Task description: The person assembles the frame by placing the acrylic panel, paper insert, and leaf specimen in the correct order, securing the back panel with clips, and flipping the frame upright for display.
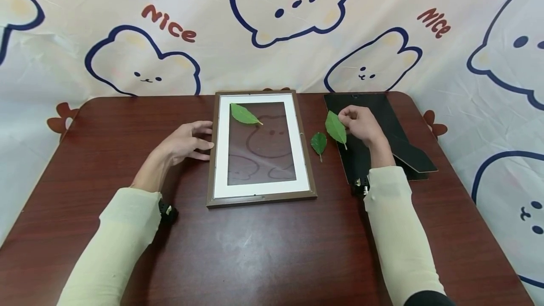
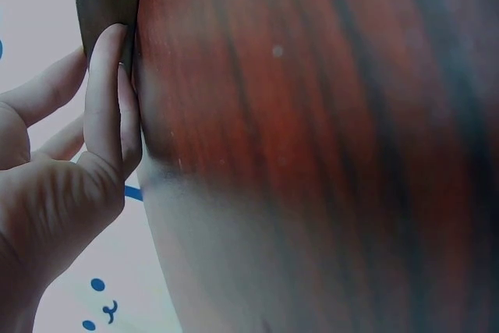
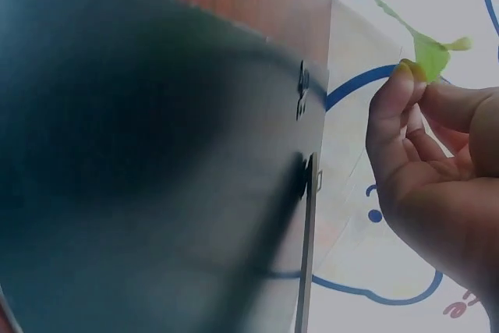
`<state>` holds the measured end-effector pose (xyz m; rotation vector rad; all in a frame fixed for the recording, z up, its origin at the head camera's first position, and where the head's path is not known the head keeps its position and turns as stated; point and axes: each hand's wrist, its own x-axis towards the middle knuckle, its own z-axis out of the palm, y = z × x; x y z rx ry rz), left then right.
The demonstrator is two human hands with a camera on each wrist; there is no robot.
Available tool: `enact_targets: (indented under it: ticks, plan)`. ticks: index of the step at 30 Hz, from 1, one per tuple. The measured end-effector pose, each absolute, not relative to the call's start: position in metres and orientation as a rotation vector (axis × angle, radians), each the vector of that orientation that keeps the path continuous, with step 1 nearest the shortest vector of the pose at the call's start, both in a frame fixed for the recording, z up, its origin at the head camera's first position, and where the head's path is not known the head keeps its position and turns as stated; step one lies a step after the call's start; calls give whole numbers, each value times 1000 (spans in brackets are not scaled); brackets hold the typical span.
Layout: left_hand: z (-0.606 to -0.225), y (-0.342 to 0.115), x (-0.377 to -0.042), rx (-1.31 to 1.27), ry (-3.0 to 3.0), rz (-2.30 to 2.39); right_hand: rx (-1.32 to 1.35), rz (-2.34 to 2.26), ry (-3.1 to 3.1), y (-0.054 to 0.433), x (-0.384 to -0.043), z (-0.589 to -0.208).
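Note:
A brown picture frame (image 1: 263, 198) with a white mat lies flat in the middle of the table. One green leaf (image 1: 243, 114) rests on its pane near the upper left corner. My left hand (image 1: 187, 140) touches the frame's left side with its fingertips, fingers loosely extended. In the left wrist view, these fingers (image 2: 104, 107) meet the frame's edge. Between thumb and fingertips, my right hand (image 1: 361, 124) pinches a larger green leaf (image 1: 335, 129), raised over the black backing board. The held leaf (image 3: 433, 56) shows partly in the right wrist view. A smaller leaf (image 1: 318, 143) lies right of the frame.
The black backing board (image 1: 348, 162) with its fold-out stand (image 1: 412, 155) lies under and beside my right hand. A printed cloth (image 1: 212, 60) hangs right behind the dark red table (image 1: 246, 254).

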<state>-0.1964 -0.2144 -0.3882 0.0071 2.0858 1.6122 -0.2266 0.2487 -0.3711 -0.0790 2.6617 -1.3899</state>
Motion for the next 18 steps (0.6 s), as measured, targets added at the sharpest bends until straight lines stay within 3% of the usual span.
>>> enact_targets:
  ticks: [18]
  plan:
    - [-389, -214, -199, 15, 2079, 1614, -179, -1527, 2455, 216, -233, -368]
